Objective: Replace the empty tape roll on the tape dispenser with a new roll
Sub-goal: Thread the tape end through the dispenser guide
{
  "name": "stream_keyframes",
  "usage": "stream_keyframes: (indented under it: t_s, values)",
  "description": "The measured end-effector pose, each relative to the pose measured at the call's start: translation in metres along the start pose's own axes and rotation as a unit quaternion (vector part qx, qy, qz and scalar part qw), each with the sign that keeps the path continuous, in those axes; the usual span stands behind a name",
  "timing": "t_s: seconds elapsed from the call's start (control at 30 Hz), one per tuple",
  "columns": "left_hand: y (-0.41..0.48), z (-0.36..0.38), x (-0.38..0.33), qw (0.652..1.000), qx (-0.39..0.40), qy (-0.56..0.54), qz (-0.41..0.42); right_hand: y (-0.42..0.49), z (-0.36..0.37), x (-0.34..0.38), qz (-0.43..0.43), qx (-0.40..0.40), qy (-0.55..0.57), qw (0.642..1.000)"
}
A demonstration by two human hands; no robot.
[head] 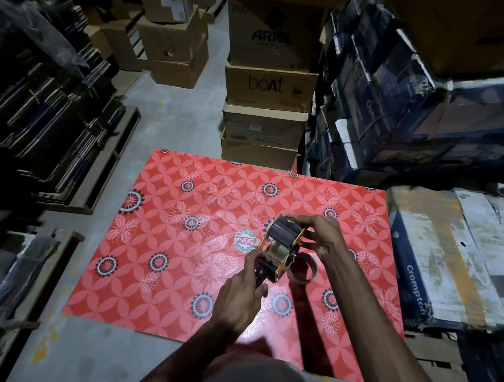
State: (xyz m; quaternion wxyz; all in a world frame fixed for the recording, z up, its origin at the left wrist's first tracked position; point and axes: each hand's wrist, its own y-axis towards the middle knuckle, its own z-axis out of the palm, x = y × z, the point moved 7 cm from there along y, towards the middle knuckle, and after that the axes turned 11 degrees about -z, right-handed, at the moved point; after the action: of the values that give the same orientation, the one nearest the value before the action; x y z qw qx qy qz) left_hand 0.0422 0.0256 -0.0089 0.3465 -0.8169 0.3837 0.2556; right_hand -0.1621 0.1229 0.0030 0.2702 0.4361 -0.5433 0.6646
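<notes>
I hold a tape dispenser (279,248) with a yellow frame and black handle above a red floral mat (180,245). My left hand (240,298) grips the black handle at the near end. At the far end my right hand (319,234) closes over the top of the dispenser, where a roll of tape sits in the frame. A brown cardboard core ring (303,270) lies flat on the mat just right of the dispenser, under my right wrist.
The mat lies on a grey concrete floor (172,115). Stacked cardboard boxes (269,83) stand beyond its far edge. Dark flat stacks on pallets (45,120) line the left side. Blue and white cartons (450,257) crowd the right edge of the mat.
</notes>
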Motion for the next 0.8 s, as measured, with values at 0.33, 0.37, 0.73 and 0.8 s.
stream_keyframes:
  t_s: [0.33,0.37,0.73,0.8]
  values:
    - [0.001,-0.001,-0.013,0.998,0.023,0.048,0.045,0.005,0.001,-0.012,0.017,-0.027,-0.015,0.999]
    - [0.000,-0.002,-0.015,0.997,0.024,0.051,0.045,0.005,0.000,-0.014,0.021,-0.026,-0.018,0.999]
    - [0.001,0.003,0.007,1.000,0.008,0.028,0.012,0.006,0.001,-0.011,0.005,-0.022,-0.020,1.000]
    - [0.002,-0.003,0.008,0.999,-0.012,0.037,0.013,0.007,0.003,-0.009,0.004,-0.025,-0.020,0.999]
